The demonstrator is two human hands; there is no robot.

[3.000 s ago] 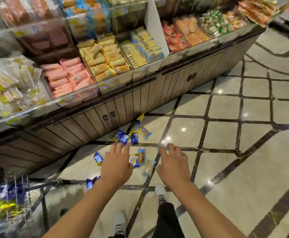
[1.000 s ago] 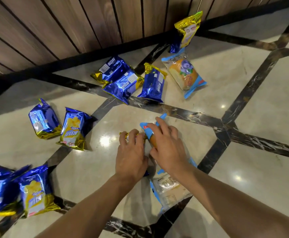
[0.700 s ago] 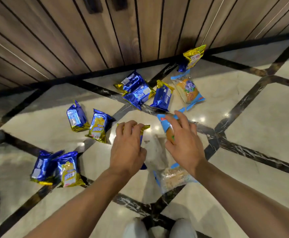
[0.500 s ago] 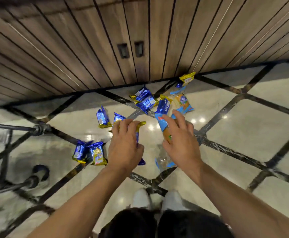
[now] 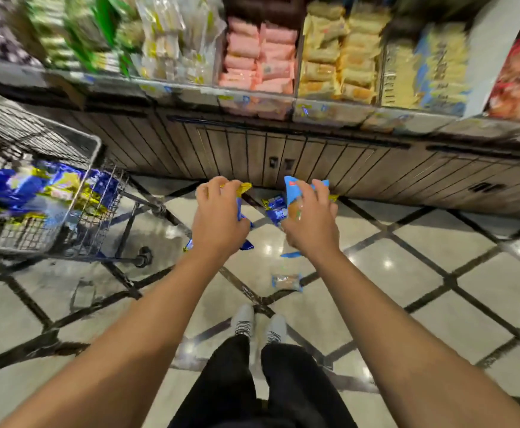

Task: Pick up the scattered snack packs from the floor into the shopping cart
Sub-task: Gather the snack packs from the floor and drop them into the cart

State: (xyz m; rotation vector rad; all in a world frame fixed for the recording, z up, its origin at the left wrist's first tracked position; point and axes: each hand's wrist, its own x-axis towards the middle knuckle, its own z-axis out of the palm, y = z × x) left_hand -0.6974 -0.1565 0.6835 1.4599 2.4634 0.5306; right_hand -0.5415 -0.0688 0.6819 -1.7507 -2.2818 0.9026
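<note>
My left hand point(image 5: 218, 217) grips a blue and gold snack pack point(image 5: 242, 193), held up in front of me. My right hand point(image 5: 313, 220) grips a light-blue bread pack point(image 5: 292, 193) at the same height. A wire shopping cart point(image 5: 93, 143) stands to the left with several blue and gold packs point(image 5: 36, 186) inside. On the floor below my hands lie blue packs point(image 5: 275, 208) near the cabinet and a clear bread pack point(image 5: 286, 282) close to my feet. Other floor packs are hidden behind my hands.
A wooden-fronted display counter point(image 5: 314, 162) runs across the back, with bins of pink, yellow and green snacks point(image 5: 258, 54) on top. The glossy tiled floor point(image 5: 438, 273) stretches to the right. My white shoes point(image 5: 258, 325) stand just behind the clear pack.
I have risen from a crouch; both hands lifted off the floor, each carrying the pack it took hold of. The view swung up, bringing the cart basket and shelves into sight.
</note>
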